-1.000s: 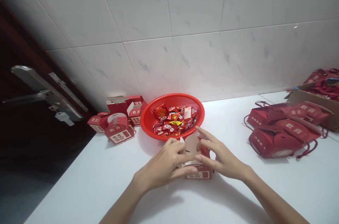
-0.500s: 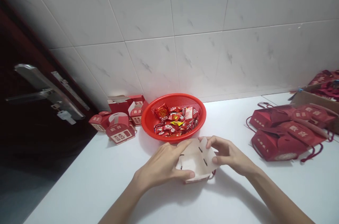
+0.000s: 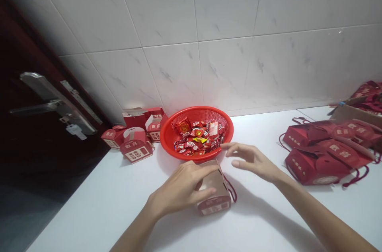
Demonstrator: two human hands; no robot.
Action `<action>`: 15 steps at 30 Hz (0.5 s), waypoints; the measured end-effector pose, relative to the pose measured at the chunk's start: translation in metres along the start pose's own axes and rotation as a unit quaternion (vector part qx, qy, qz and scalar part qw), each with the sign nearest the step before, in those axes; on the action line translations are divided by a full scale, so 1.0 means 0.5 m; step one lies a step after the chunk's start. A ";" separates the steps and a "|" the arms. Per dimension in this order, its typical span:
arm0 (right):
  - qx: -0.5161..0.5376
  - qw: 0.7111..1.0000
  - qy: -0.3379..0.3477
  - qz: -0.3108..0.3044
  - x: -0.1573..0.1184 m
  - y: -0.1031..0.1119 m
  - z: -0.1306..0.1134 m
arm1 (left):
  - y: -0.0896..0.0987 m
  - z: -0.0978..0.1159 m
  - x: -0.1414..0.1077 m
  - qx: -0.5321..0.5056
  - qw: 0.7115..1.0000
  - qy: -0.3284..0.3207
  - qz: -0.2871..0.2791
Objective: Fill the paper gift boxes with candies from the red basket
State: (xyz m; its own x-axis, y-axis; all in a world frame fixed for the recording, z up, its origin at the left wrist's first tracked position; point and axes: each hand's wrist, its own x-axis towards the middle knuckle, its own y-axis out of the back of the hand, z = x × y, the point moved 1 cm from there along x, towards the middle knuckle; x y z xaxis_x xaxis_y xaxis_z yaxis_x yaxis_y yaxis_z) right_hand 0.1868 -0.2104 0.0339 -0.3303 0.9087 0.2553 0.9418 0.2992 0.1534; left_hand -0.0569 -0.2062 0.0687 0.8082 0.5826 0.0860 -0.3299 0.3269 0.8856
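An open-topped red gift box [image 3: 213, 205] with a pale inside stands on the white table in front of me, a dark red cord at its right side. My left hand [image 3: 182, 188] grips the box from the left, thumb and index finger over its top. Off to the right of the box, my right hand [image 3: 250, 160] has its fingers apart and holds nothing. Its fingertips are beside the near right rim of a red plastic basket [image 3: 167, 144]. Inside the basket lie several wrapped candies [image 3: 197, 134], mostly red, one yellow.
Several small red boxes [image 3: 135, 146] stand left of the basket. Flatter red boxes with cords [image 3: 319, 164] lie at the right, before a cardboard carton [image 3: 355, 113]. Behind is a tiled wall [image 3: 223, 73]; a dark door with a metal handle [image 3: 44, 107] is at the left.
My right hand has let go of the box's right flap and moved up towards the basket. The box has turned slightly in my left hand, showing more of its front.
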 end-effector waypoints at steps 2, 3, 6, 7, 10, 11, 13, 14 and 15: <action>-0.078 0.996 0.035 0.021 0.049 0.017 -0.011 | 0.001 -0.004 -0.003 0.001 0.999 -0.026 0.044; -0.124 0.991 0.044 0.021 0.080 0.025 -0.013 | 0.002 -0.006 -0.004 -0.003 0.997 -0.033 0.066; -0.325 0.945 -0.028 0.006 0.182 0.044 0.000 | 0.011 -0.018 -0.006 -0.022 0.990 -0.034 0.134; -0.416 0.906 -0.080 -0.008 0.215 0.048 0.010 | 0.015 -0.023 -0.006 -0.026 0.988 -0.029 0.152; -0.481 0.863 -0.151 -0.040 0.297 0.044 0.047 | 0.030 -0.045 -0.007 -0.036 0.981 -0.006 0.190; -0.491 0.853 -0.168 -0.053 0.316 0.040 0.061 | 0.035 -0.054 -0.008 -0.040 0.979 0.005 0.198; -0.506 0.838 -0.190 -0.079 0.343 0.029 0.084 | 0.046 -0.073 -0.009 -0.054 0.975 0.028 0.213; -0.509 0.834 -0.193 -0.091 0.351 0.023 0.093 | 0.050 -0.083 -0.009 -0.064 0.973 0.042 0.218; -0.510 0.833 -0.190 -0.101 0.358 0.019 0.100 | 0.054 -0.093 -0.008 -0.074 0.971 0.056 0.221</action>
State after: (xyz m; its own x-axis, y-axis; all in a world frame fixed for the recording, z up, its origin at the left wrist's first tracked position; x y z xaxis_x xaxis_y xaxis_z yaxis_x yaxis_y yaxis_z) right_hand 0.1401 -0.0305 0.0333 -0.2504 0.9540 -0.1648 0.2617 0.2305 0.9372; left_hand -0.0916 -0.1649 0.0707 0.5161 0.7648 0.3855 -0.7058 0.1247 0.6974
